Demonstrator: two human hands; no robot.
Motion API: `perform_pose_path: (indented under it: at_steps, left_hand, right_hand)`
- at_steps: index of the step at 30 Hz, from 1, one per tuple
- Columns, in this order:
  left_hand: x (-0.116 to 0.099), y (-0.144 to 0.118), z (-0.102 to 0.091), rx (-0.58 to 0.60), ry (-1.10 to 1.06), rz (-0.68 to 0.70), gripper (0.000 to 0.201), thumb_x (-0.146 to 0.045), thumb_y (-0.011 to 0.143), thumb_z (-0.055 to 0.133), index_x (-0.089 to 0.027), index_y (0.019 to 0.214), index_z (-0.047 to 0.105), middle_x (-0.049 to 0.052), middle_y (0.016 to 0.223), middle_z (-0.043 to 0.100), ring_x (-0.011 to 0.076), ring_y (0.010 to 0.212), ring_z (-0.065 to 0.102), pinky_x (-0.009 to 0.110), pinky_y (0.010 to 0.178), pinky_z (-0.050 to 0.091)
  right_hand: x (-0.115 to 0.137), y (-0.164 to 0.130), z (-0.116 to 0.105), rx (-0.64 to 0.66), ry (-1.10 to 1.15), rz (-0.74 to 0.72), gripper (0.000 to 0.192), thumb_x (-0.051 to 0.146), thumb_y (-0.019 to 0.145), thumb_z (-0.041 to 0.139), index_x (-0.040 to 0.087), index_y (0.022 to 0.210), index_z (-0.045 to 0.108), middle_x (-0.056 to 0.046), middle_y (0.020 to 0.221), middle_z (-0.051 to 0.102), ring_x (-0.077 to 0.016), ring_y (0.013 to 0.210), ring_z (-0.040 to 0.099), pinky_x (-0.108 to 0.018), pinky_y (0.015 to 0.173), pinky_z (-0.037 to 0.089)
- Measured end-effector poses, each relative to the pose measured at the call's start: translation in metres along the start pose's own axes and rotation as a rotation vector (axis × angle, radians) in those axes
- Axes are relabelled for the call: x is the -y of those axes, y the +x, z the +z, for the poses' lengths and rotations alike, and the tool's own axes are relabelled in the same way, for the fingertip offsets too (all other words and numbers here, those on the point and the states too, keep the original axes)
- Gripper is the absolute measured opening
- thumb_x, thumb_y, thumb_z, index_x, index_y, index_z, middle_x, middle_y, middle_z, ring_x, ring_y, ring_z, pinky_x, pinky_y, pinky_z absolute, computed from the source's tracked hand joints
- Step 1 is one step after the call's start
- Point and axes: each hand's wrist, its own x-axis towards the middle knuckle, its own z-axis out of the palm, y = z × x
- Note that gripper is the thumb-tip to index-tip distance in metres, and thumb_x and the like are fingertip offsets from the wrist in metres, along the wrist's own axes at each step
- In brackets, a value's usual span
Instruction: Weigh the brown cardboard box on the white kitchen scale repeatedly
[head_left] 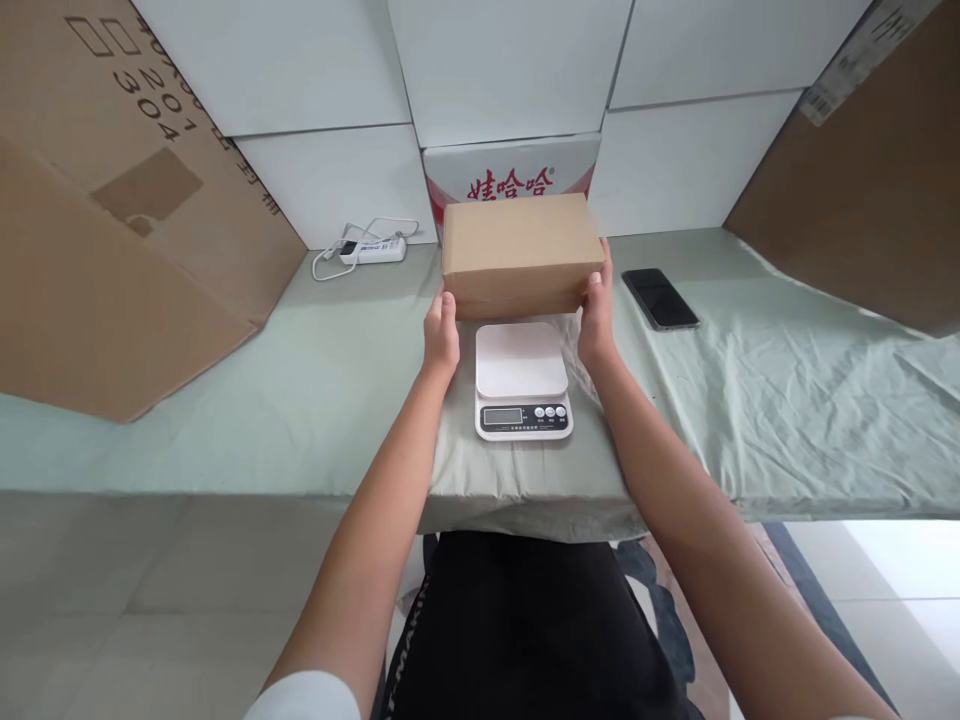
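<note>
White tiled wall at the top of the frame, pale green cloth over the surface (pixel 787 400) across the middle. We see our left hand (pixel 441 335) and right hand (pixel 598 318) clamped on the two short ends of a plain brown cardboard box (pixel 520 255), centre frame, thumbs on the near face, so both hands are grasping it. Long axis of the box runs left to right across the picture, one hand on each end, neither clearly nearer. We cannot tell if the box rests on the cloth or is lifted slightly. Just below it in the frame, between our wrists, sits a white kitchen scale (pixel 523 380), platform bare, display facing us; the box lies just beyond the scale's far edge, not on it. Right of the box lies a dark phone (pixel 660 298), flat, screen up. Upper left of centre, a white power strip (pixel 373 250) with a looped cord. Behind the box stands a red and white carton (pixel 511 175). Large brown cardboard sheets (pixel 112 230) lean at the far left and far right.
</note>
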Motion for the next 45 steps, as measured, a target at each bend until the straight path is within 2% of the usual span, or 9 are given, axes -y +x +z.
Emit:
perform_pose_path:
  at_steps: [3, 7, 13, 23, 29, 33, 37, 41, 45]
  left_hand:
    - [-0.023, -0.02, -0.003, -0.023, 0.01, 0.038, 0.101, -0.101, 0.096, 0.048, -0.028, 0.162, 0.069, 0.013, 0.168, 0.071, 0.0384, 0.168, 0.057, 0.051, 0.14, 0.045]
    - [-0.048, -0.066, -0.01, -0.021, -0.001, 0.025, 0.089, -0.093, 0.104, 0.045, -0.029, 0.159, 0.071, 0.012, 0.166, 0.073, 0.0348, 0.166, 0.059, 0.047, 0.138, 0.047]
    - [-0.061, -0.123, -0.012, 0.014, 0.008, -0.013, 0.085, -0.09, 0.106, 0.045, -0.031, 0.162, 0.069, 0.013, 0.165, 0.074, 0.0363, 0.165, 0.06, 0.05, 0.136, 0.05]
    - [-0.059, -0.13, -0.013, -0.01, 0.064, -0.052, 0.083, -0.089, 0.107, 0.044, -0.032, 0.162, 0.068, 0.014, 0.165, 0.074, 0.0386, 0.162, 0.064, 0.053, 0.133, 0.052]
    - [-0.059, -0.132, -0.012, -0.037, 0.038, -0.031, 0.079, -0.086, 0.108, 0.045, -0.035, 0.164, 0.067, 0.01, 0.172, 0.069, 0.0345, 0.17, 0.055, 0.049, 0.141, 0.045]
    - [-0.071, -0.116, -0.011, -0.067, -0.011, 0.034, 0.084, -0.09, 0.105, 0.046, -0.03, 0.158, 0.072, 0.013, 0.165, 0.073, 0.0376, 0.164, 0.062, 0.05, 0.135, 0.052]
    - [-0.078, -0.063, -0.01, -0.119, -0.033, 0.132, 0.087, -0.096, 0.099, 0.049, -0.032, 0.153, 0.072, 0.012, 0.16, 0.074, 0.0375, 0.16, 0.065, 0.047, 0.128, 0.057]
    - [-0.052, -0.01, -0.004, -0.121, -0.064, 0.072, 0.091, -0.103, 0.093, 0.053, -0.026, 0.135, 0.075, 0.014, 0.136, 0.079, 0.0358, 0.142, 0.074, 0.047, 0.119, 0.061]
    - [-0.014, 0.007, -0.003, -0.177, -0.08, -0.027, 0.09, -0.104, 0.09, 0.055, -0.024, 0.125, 0.074, 0.014, 0.128, 0.08, 0.0319, 0.13, 0.077, 0.045, 0.114, 0.063]
  right_hand:
    - [0.024, -0.017, -0.006, 0.018, -0.06, -0.076, 0.1, 0.101, 0.094, 0.042, 0.049, 0.179, 0.037, 0.007, 0.193, 0.039, -0.0349, 0.186, 0.023, -0.064, 0.154, 0.02]
    - [0.047, -0.057, -0.019, -0.012, -0.119, -0.107, 0.095, 0.094, 0.099, 0.048, 0.044, 0.179, 0.041, 0.001, 0.193, 0.039, -0.0368, 0.187, 0.021, -0.064, 0.155, 0.015]
    - [0.049, -0.104, -0.034, -0.069, -0.106, -0.073, 0.086, 0.089, 0.103, 0.045, 0.046, 0.177, 0.044, 0.001, 0.189, 0.045, -0.038, 0.183, 0.033, -0.066, 0.154, 0.017]
    - [0.058, -0.115, -0.032, -0.1, -0.131, -0.07, 0.072, 0.078, 0.107, 0.05, 0.047, 0.172, 0.053, -0.002, 0.18, 0.058, -0.0375, 0.18, 0.037, -0.068, 0.153, 0.019]
    - [0.052, -0.117, -0.033, -0.139, -0.127, -0.051, 0.078, 0.082, 0.105, 0.05, 0.049, 0.175, 0.047, 0.002, 0.191, 0.044, -0.0386, 0.186, 0.024, -0.071, 0.153, 0.018]
    - [0.056, -0.102, -0.032, -0.077, -0.064, -0.029, 0.078, 0.084, 0.107, 0.044, 0.047, 0.176, 0.046, 0.001, 0.189, 0.048, -0.0358, 0.184, 0.031, -0.066, 0.154, 0.022]
    - [0.068, -0.053, -0.024, -0.051, -0.051, -0.113, 0.081, 0.088, 0.104, 0.045, 0.048, 0.175, 0.044, 0.004, 0.188, 0.048, -0.0355, 0.184, 0.033, -0.062, 0.153, 0.029]
    - [0.053, -0.003, -0.007, -0.006, -0.104, -0.159, 0.093, 0.098, 0.096, 0.047, 0.047, 0.174, 0.043, 0.002, 0.189, 0.046, -0.0361, 0.183, 0.032, -0.062, 0.153, 0.025]
    - [0.017, 0.009, 0.006, 0.028, -0.107, -0.097, 0.107, 0.101, 0.09, 0.051, 0.037, 0.175, 0.042, -0.006, 0.189, 0.045, -0.0389, 0.184, 0.026, -0.066, 0.154, 0.018]
